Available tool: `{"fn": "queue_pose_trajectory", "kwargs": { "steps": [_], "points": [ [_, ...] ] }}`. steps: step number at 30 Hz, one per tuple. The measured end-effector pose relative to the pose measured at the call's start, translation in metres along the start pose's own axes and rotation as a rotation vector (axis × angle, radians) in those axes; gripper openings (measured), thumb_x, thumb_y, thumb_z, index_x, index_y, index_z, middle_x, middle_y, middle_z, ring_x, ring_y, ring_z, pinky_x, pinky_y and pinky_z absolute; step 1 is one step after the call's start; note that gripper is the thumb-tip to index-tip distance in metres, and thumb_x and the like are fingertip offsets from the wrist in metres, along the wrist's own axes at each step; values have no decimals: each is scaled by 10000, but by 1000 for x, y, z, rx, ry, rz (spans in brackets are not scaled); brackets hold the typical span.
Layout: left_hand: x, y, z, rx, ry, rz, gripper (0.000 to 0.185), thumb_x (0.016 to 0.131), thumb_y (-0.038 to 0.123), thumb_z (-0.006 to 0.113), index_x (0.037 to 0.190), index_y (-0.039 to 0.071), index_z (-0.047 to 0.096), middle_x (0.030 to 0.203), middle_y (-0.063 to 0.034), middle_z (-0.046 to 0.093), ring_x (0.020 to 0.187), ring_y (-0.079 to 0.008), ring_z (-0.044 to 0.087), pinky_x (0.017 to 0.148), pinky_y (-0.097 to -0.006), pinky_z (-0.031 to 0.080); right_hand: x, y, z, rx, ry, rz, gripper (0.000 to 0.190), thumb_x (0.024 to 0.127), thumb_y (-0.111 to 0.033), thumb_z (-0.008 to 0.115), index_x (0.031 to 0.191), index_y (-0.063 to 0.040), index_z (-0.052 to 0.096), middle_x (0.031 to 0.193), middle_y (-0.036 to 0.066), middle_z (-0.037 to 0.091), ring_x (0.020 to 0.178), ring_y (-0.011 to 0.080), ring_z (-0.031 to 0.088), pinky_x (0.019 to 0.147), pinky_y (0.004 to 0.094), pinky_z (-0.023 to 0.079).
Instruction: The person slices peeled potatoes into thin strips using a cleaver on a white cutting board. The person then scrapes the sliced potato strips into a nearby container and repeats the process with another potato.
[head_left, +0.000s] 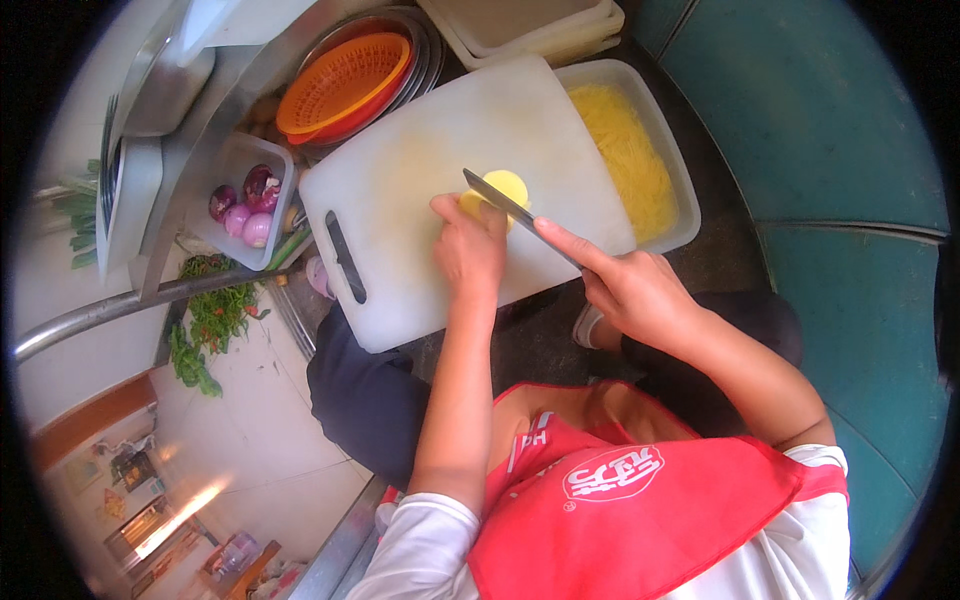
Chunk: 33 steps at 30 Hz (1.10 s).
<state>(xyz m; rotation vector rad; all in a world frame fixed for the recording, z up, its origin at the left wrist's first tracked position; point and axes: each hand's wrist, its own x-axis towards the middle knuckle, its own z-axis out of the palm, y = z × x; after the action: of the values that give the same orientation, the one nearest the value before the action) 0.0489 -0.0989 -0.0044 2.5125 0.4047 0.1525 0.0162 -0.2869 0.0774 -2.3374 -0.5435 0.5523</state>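
Observation:
My left hand (471, 251) presses a peeled yellow potato (470, 201) against the white plastic cutting board (405, 217), its fingers curled. In my right hand (637, 289) is a kitchen knife (496, 196), its handle hidden in the grip and the index finger laid along the blade. The blade stands on edge beside my left fingertips. On its far side rests a round, pale yellow cut piece (508, 184). Right of the board, a translucent plastic tub (686, 202) holds a heap of fine yellow shreds (626, 154), partly covered by the board.
At the upper left, an orange colander (349, 82) sits in nested metal bowls (424, 52). A clear bin (281, 169) holds several red onions (257, 229). Green and red peppers (217, 307) lie on the tiled floor (292, 420). Teal panels (817, 112) stand at right.

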Motion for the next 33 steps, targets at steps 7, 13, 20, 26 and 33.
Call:
{"fn": "queue_pose_trajectory", "kwargs": {
  "steps": [7, 13, 20, 26, 33],
  "points": [
    [1, -12, 10, -1, 58, 60, 350, 873, 263, 502, 1054, 14, 336, 740, -259, 616, 717, -454, 596, 649, -524, 454, 26, 7, 17, -110, -1, 8, 766, 768, 3, 517, 1428, -312, 288, 651, 187, 577, 556, 367, 567, 552, 428, 472],
    [-1, -8, 5, 41, 43, 9, 361, 868, 271, 503, 1049, 8, 335, 729, -243, 622, 699, -447, 598, 637, -522, 460, 3, 4, 7, -32, 57, -60, 770, 765, 3, 511, 1430, -314, 285, 627, 182, 566, 533, 361, 558, 538, 433, 461],
    [-2, -8, 7, 14, 48, 33, 327, 875, 242, 478, 1051, 6, 335, 739, -249, 622, 712, -443, 599, 644, -522, 456, 21, -2, 10, -64, -6, 6, 765, 760, 5, 509, 1425, -307, 296, 629, 190, 564, 534, 365, 555, 535, 432, 462],
    [1, -13, 9, 6, 66, 46, 314, 872, 227, 475, 1050, 5, 342, 744, -251, 621, 717, -439, 599, 643, -521, 455, 19, 2, 19, -71, 73, -31, 759, 760, 8, 511, 1419, -308, 308, 651, 190, 579, 560, 373, 569, 553, 431, 483],
    [-1, -9, 7, 33, 68, 20, 329, 869, 240, 491, 1058, 13, 346, 735, -242, 620, 700, -427, 601, 622, -517, 458, -1, -3, 2, -28, 79, -66, 775, 744, 30, 512, 1416, -306, 322, 644, 189, 573, 561, 374, 571, 559, 433, 484]
  ]
}}
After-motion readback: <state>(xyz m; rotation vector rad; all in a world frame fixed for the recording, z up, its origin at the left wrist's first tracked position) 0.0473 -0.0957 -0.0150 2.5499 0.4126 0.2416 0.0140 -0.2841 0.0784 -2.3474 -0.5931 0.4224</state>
